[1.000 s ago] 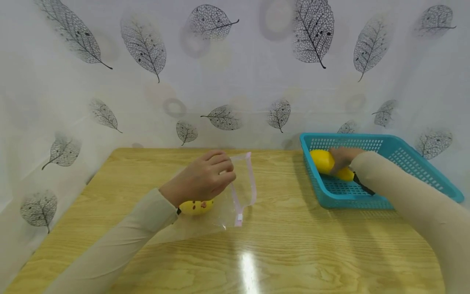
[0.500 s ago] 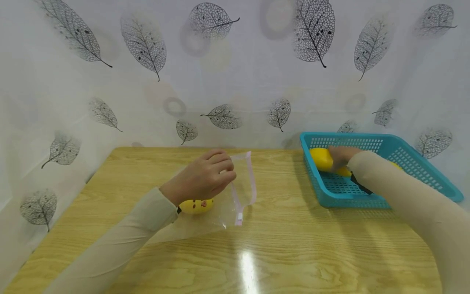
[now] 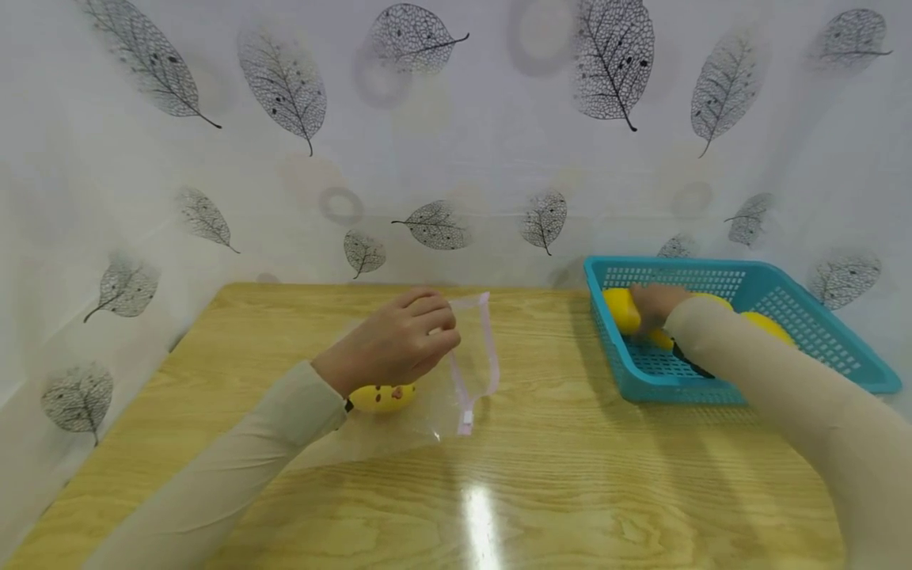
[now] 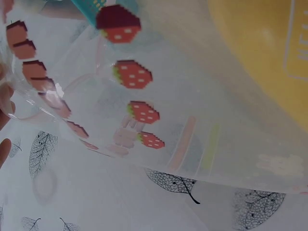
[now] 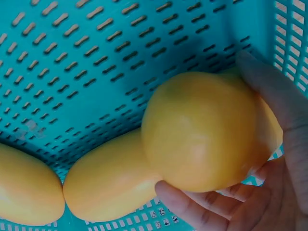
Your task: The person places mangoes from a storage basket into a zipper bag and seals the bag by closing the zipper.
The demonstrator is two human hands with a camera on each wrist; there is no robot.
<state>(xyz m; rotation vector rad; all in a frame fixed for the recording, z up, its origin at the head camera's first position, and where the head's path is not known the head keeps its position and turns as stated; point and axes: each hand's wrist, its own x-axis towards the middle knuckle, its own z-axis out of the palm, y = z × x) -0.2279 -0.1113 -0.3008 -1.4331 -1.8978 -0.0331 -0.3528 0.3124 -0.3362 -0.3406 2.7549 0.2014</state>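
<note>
A clear zip bag point(image 3: 435, 412) with a pink slider edge lies on the table, its mouth facing right. My left hand point(image 3: 399, 336) pinches the bag's upper edge near the mouth. Inside the bag is a yellow mango point(image 3: 382, 398), partly covered by that hand; the left wrist view shows strawberry prints point(image 4: 133, 74) on the film. In the blue basket point(image 3: 634, 380), my right hand point(image 3: 659, 303) grips another yellow mango point(image 5: 202, 134), thumb on one side and fingers curled beneath. Two further mangoes lie beside it, a nearer mango point(image 5: 110, 178) and a farther mango point(image 5: 29, 187).
The basket's perforated walls rise around the right hand. The wooden table point(image 3: 556, 475) reaches back to a white leaf-print curtain point(image 3: 484, 119). My right forearm point(image 3: 777, 412) crosses the basket's front rim.
My right hand has drawn slightly left and back within the basket, and more yellow mangoes now show behind the right sleeve. The left hand and bag have stayed in place.
</note>
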